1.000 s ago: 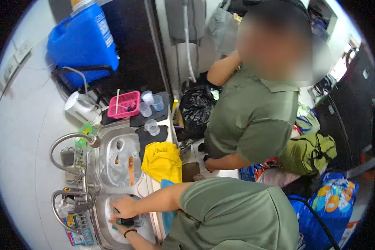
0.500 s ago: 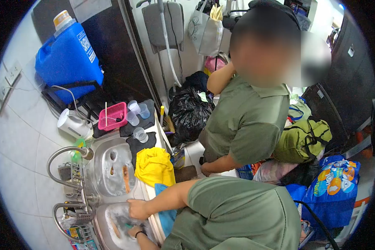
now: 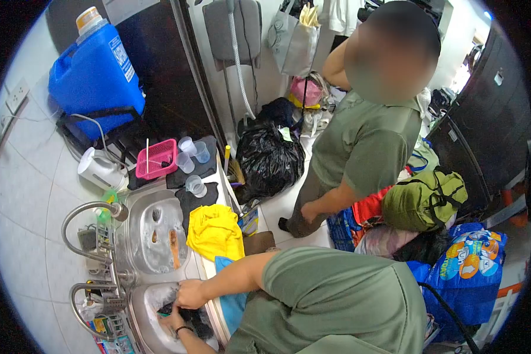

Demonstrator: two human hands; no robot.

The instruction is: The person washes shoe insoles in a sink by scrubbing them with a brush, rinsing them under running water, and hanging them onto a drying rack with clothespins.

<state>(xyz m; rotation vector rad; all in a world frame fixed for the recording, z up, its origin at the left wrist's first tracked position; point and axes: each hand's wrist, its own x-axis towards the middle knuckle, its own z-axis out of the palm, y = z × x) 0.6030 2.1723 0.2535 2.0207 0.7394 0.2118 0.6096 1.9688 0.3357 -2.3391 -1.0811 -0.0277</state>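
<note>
Both of my hands are low in the nearer sink basin (image 3: 137, 310), among white suds. My right hand (image 3: 190, 294) is closed, its fingers curled down over a dark wet item (image 3: 199, 323) whose kind I cannot make out. Against the same item, lower in the view, my left hand (image 3: 170, 320) has its fingers bent, with a dark band on the wrist. Foam hides part of what they grip. In the farther basin (image 3: 134, 227), a brown wooden-looking utensil (image 3: 174, 248) and small dark pieces lie in soapy water.
Two curved faucets (image 3: 79, 209) rise along the wall. Past the sink stand a pink basket (image 3: 157, 159), plastic cups (image 3: 196, 186), a white kettle (image 3: 97, 171) and a blue jug (image 3: 97, 76). A yellow cloth (image 3: 215, 231) lies at the counter edge. A person (image 3: 366, 141) stands close by.
My hands have come together farther up the basin, and a dark item now shows under them. The nearby person has shifted right and away from the sink.
</note>
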